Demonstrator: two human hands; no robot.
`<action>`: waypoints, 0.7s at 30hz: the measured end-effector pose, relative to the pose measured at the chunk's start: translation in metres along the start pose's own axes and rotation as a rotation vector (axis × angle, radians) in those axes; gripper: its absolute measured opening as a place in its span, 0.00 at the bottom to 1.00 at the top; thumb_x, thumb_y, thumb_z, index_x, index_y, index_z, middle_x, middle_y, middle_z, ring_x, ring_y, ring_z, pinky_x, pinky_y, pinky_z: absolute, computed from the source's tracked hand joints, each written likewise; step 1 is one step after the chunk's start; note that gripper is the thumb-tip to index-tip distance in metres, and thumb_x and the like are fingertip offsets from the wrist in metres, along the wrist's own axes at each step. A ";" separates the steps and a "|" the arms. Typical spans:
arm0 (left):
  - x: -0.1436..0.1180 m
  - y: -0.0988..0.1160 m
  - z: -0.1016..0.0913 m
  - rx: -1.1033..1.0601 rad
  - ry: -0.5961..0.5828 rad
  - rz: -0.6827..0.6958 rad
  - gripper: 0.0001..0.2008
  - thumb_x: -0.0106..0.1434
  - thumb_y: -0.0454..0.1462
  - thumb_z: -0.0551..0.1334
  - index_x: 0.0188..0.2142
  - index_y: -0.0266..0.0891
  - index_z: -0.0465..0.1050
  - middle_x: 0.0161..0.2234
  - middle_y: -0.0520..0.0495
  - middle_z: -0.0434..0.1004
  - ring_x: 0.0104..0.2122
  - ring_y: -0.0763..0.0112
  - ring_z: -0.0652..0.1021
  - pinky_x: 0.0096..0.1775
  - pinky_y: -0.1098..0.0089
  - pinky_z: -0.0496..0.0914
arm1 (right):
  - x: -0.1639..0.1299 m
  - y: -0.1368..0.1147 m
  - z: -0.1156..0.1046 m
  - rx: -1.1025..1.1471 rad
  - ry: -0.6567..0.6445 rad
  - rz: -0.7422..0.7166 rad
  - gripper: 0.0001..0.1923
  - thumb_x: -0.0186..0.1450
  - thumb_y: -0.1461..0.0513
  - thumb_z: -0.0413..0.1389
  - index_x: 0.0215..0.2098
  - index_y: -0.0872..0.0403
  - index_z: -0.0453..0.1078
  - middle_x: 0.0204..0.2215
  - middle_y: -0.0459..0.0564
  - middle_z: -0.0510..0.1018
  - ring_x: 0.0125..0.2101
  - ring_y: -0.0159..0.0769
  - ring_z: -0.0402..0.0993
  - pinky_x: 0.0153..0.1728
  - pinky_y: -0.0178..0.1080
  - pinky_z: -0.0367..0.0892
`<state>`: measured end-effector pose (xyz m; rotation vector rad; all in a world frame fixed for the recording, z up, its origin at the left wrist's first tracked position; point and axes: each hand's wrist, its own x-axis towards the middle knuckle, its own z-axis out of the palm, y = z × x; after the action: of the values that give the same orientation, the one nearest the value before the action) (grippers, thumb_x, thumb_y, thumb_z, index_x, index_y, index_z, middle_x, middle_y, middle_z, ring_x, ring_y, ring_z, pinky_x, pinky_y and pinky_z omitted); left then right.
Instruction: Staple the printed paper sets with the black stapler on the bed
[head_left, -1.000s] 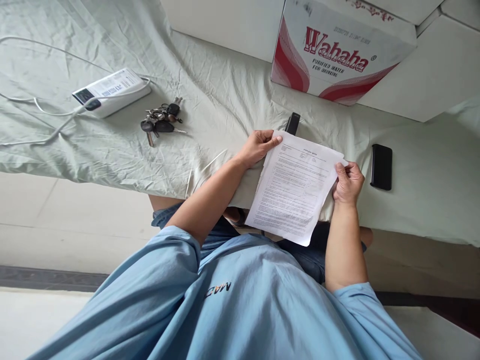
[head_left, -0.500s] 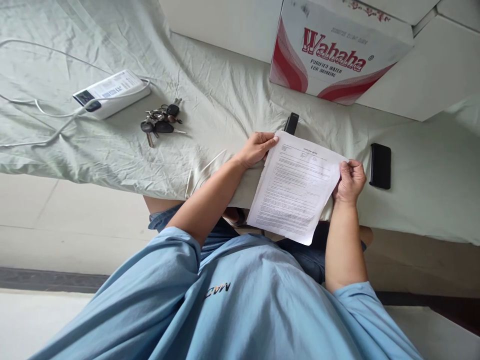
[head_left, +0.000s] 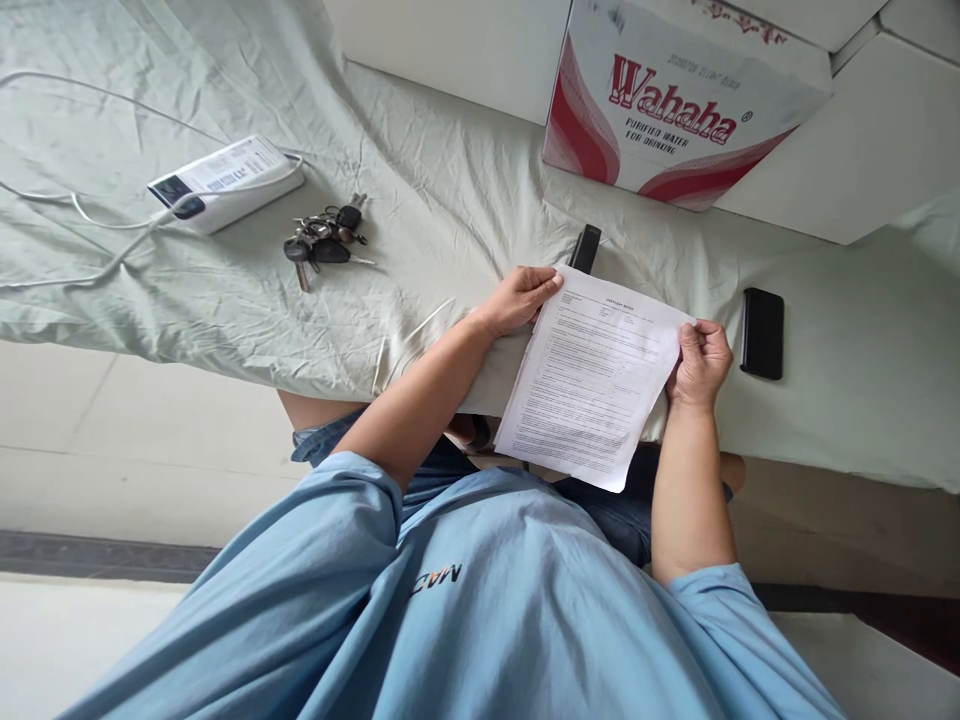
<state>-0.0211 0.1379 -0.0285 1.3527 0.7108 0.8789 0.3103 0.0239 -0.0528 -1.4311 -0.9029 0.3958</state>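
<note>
Printed sheets of paper, more than one by their layered left edge, are held up over the front edge of the cloth-covered surface. My left hand pinches their upper left corner, thumb on top. At the upper right corner my right hand grips them between thumb and curled fingers. The top page carries a heading and dense lines of text. Just behind the top edge lies a black oblong object, partly hidden by the paper. Right of my right hand rests a black smartphone.
A pale green cloth with wrinkles covers the surface. On the left are a bunch of keys and a white power bank with a white cable. A Wahaha water carton stands at the back among white boxes.
Almost nothing differs. The whole view has shifted very slightly, and both hands keep the same hold on the paper.
</note>
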 end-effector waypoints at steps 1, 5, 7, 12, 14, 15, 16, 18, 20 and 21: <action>0.000 0.000 0.000 0.007 -0.018 0.012 0.43 0.61 0.79 0.72 0.30 0.43 0.68 0.23 0.54 0.66 0.23 0.76 0.67 0.25 0.69 0.60 | 0.000 -0.001 0.000 0.003 0.003 0.005 0.38 0.54 0.29 0.77 0.37 0.47 0.74 0.27 0.39 0.71 0.27 0.31 0.64 0.30 0.37 0.62; 0.001 0.001 -0.002 0.000 -0.046 0.035 0.42 0.65 0.77 0.70 0.29 0.43 0.67 0.23 0.54 0.65 0.22 0.76 0.66 0.25 0.68 0.60 | -0.001 -0.004 0.001 0.033 0.028 0.029 0.37 0.52 0.31 0.79 0.36 0.47 0.73 0.25 0.36 0.67 0.23 0.28 0.58 0.24 0.36 0.54; 0.000 0.002 -0.002 -0.002 -0.052 0.032 0.41 0.66 0.77 0.70 0.29 0.43 0.68 0.23 0.53 0.66 0.22 0.76 0.65 0.25 0.68 0.59 | -0.001 -0.005 0.002 0.034 0.035 0.021 0.37 0.53 0.31 0.79 0.36 0.47 0.72 0.25 0.36 0.66 0.22 0.27 0.56 0.23 0.36 0.51; -0.001 0.003 -0.002 0.019 -0.062 0.017 0.41 0.66 0.78 0.69 0.31 0.42 0.71 0.24 0.52 0.68 0.23 0.75 0.67 0.25 0.68 0.61 | -0.002 -0.008 0.004 0.026 0.020 0.034 0.36 0.54 0.31 0.78 0.35 0.47 0.71 0.24 0.36 0.66 0.21 0.26 0.53 0.21 0.37 0.48; -0.001 0.003 -0.002 0.014 -0.062 0.006 0.42 0.65 0.78 0.69 0.32 0.42 0.71 0.24 0.52 0.68 0.23 0.75 0.68 0.26 0.68 0.61 | -0.002 -0.009 0.005 0.025 0.009 0.041 0.36 0.54 0.31 0.78 0.35 0.47 0.72 0.24 0.36 0.67 0.21 0.26 0.52 0.21 0.37 0.47; -0.002 0.004 -0.002 0.013 -0.062 0.003 0.42 0.64 0.78 0.69 0.32 0.42 0.71 0.24 0.52 0.68 0.23 0.75 0.68 0.26 0.68 0.61 | -0.002 -0.009 0.005 0.025 0.003 0.042 0.36 0.55 0.31 0.77 0.35 0.47 0.72 0.24 0.37 0.68 0.21 0.26 0.52 0.21 0.37 0.46; -0.002 0.004 -0.001 0.014 -0.062 0.001 0.42 0.64 0.79 0.69 0.32 0.42 0.71 0.25 0.52 0.68 0.24 0.75 0.68 0.26 0.68 0.61 | -0.002 -0.009 0.005 0.025 -0.002 0.042 0.35 0.55 0.31 0.77 0.35 0.47 0.72 0.24 0.37 0.69 0.21 0.26 0.52 0.21 0.37 0.46; -0.002 0.004 -0.001 0.023 -0.060 0.002 0.43 0.64 0.79 0.69 0.32 0.42 0.70 0.25 0.52 0.68 0.24 0.75 0.69 0.26 0.69 0.62 | -0.002 -0.008 0.004 0.025 -0.007 0.042 0.35 0.55 0.32 0.77 0.35 0.47 0.72 0.25 0.37 0.70 0.21 0.26 0.52 0.21 0.37 0.46; -0.001 0.003 -0.001 0.030 -0.056 0.005 0.43 0.64 0.79 0.69 0.32 0.42 0.70 0.25 0.52 0.68 0.24 0.74 0.69 0.27 0.69 0.63 | -0.002 -0.008 0.003 0.028 -0.011 0.050 0.35 0.55 0.32 0.78 0.35 0.47 0.73 0.25 0.38 0.71 0.21 0.26 0.52 0.21 0.37 0.46; -0.001 0.003 -0.001 0.030 -0.055 0.005 0.43 0.64 0.79 0.69 0.32 0.42 0.70 0.25 0.52 0.68 0.25 0.74 0.70 0.27 0.69 0.64 | -0.002 -0.007 0.003 0.031 -0.013 0.055 0.35 0.55 0.32 0.78 0.35 0.47 0.73 0.25 0.38 0.71 0.21 0.26 0.52 0.21 0.37 0.46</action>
<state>-0.0230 0.1373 -0.0257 1.4007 0.6808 0.8353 0.3050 0.0233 -0.0467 -1.4285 -0.8661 0.4585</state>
